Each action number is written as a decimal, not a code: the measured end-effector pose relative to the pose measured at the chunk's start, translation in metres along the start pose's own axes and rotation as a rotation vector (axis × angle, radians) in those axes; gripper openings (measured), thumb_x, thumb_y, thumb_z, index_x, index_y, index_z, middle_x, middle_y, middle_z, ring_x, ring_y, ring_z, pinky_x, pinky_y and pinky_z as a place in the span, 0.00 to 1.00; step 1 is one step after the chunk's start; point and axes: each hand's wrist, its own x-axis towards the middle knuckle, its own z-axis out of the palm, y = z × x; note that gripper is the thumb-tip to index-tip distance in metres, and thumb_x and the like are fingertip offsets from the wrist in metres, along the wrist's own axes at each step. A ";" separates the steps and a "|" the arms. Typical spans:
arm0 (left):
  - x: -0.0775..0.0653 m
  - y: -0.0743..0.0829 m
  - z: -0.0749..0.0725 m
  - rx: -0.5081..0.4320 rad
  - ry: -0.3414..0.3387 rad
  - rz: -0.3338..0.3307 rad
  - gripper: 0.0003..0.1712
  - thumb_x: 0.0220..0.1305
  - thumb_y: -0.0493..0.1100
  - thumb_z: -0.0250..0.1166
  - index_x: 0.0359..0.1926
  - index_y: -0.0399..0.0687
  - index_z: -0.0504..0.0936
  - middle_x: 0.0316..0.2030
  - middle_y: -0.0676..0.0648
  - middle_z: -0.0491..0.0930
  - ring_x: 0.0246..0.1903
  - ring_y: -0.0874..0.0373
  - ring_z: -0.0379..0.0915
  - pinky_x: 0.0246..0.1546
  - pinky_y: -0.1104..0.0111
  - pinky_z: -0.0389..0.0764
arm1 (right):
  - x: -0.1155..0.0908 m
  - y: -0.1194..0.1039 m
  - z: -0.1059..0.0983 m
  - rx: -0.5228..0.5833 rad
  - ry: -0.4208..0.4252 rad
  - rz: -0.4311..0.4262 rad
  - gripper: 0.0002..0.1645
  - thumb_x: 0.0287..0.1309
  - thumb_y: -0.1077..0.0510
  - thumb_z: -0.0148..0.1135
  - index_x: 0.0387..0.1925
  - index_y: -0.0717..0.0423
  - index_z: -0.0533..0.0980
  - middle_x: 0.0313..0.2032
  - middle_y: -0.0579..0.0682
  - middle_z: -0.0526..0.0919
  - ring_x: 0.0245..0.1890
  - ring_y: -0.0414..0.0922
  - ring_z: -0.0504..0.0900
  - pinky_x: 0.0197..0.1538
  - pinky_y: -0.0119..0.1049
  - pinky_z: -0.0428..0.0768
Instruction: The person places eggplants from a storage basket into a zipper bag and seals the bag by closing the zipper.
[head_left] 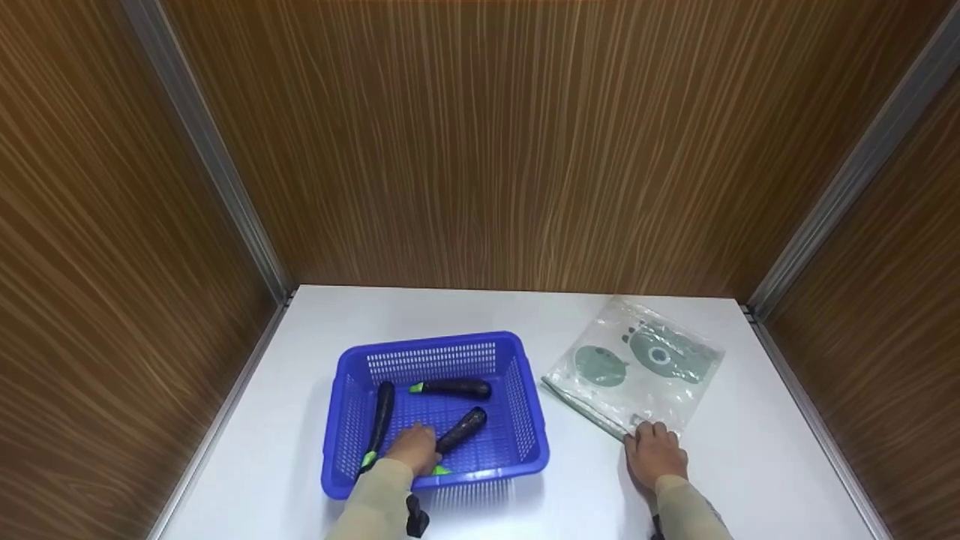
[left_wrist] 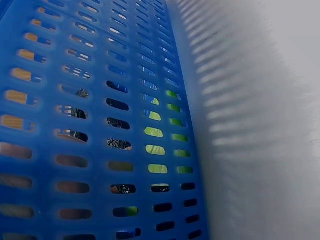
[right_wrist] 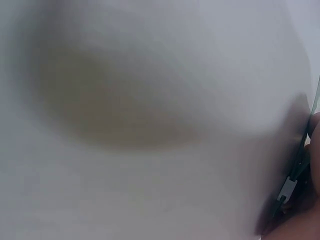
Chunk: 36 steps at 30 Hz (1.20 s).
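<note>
Inside the blue basket [head_left: 525,409], on the white table [head_left: 285,420]: three dark eggplants with green stem ends. Left hand [head_left: 414,448] down in the basket's near part, between two of them. Left eggplant [head_left: 381,414] just beside the hand on its left, long axis running from far to near, green stem [head_left: 369,457] at the near end by the wrist. Middle eggplant [head_left: 463,427] just right of the hand, lying diagonally, dark tip toward the far right, near end passing under or against the fingers; a bright green bit [head_left: 442,470] showing at the hand's near edge. Fingers bent downward over that spot, but whether actually closed round the eggplant could not be told from the head view. From the left wrist view, only the basket's slotted wall [left_wrist: 100,125] close up, with green showing through the holes.

Third eggplant [head_left: 454,388] farther back, apart from the hand, lying crosswise, stem toward the left.

Right hand [head_left: 655,452] well apart from the basket, resting on the near corner of a clear zip bag [head_left: 637,367] printed with green shapes, bag flat on the table to the right of the basket. Fingers [head_left: 651,431] laid on the bag's sealed edge; pinching or merely pressing, not discernible. Right wrist view blurred, mostly white table.
</note>
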 end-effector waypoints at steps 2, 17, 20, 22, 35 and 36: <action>-0.001 -0.001 0.000 -0.011 0.005 -0.002 0.19 0.57 0.42 0.68 0.41 0.29 0.77 0.40 0.34 0.77 0.44 0.35 0.74 0.52 0.49 0.72 | 0.000 0.000 0.002 0.000 -0.007 -0.001 0.20 0.69 0.46 0.45 0.48 0.59 0.67 0.42 0.56 0.68 0.43 0.54 0.69 0.44 0.56 0.72; -0.001 -0.004 0.001 -0.095 0.009 -0.045 0.18 0.63 0.43 0.63 0.43 0.29 0.75 0.38 0.35 0.77 0.43 0.36 0.75 0.49 0.48 0.73 | -0.001 -0.007 0.003 0.020 0.014 -0.014 0.19 0.68 0.47 0.47 0.47 0.58 0.68 0.42 0.56 0.69 0.43 0.54 0.69 0.43 0.54 0.71; 0.001 -0.002 0.000 -0.109 0.003 -0.056 0.18 0.63 0.43 0.63 0.43 0.30 0.75 0.37 0.36 0.77 0.43 0.37 0.75 0.48 0.48 0.73 | -0.002 -0.005 0.001 0.025 0.011 -0.013 0.18 0.68 0.47 0.47 0.47 0.58 0.68 0.42 0.56 0.69 0.43 0.54 0.68 0.43 0.54 0.71; 0.002 -0.002 0.001 -0.124 -0.011 -0.065 0.19 0.64 0.44 0.63 0.44 0.30 0.74 0.38 0.36 0.78 0.44 0.37 0.75 0.48 0.48 0.73 | -0.003 -0.002 0.001 0.018 0.002 -0.004 0.18 0.68 0.47 0.47 0.46 0.58 0.68 0.41 0.55 0.68 0.42 0.53 0.68 0.43 0.54 0.71; 0.002 -0.011 -0.001 -0.177 -0.045 -0.144 0.16 0.67 0.45 0.60 0.46 0.34 0.74 0.39 0.39 0.77 0.43 0.43 0.75 0.48 0.49 0.73 | -0.002 0.005 0.004 0.025 0.047 -0.015 0.19 0.67 0.48 0.48 0.47 0.59 0.69 0.42 0.56 0.69 0.42 0.54 0.69 0.42 0.54 0.71; 0.001 -0.013 -0.001 -0.181 -0.044 -0.150 0.16 0.67 0.45 0.60 0.46 0.34 0.74 0.39 0.39 0.77 0.42 0.43 0.74 0.48 0.48 0.73 | -0.003 0.004 0.004 0.027 0.053 -0.018 0.19 0.67 0.48 0.49 0.47 0.59 0.69 0.42 0.56 0.69 0.42 0.55 0.69 0.42 0.54 0.71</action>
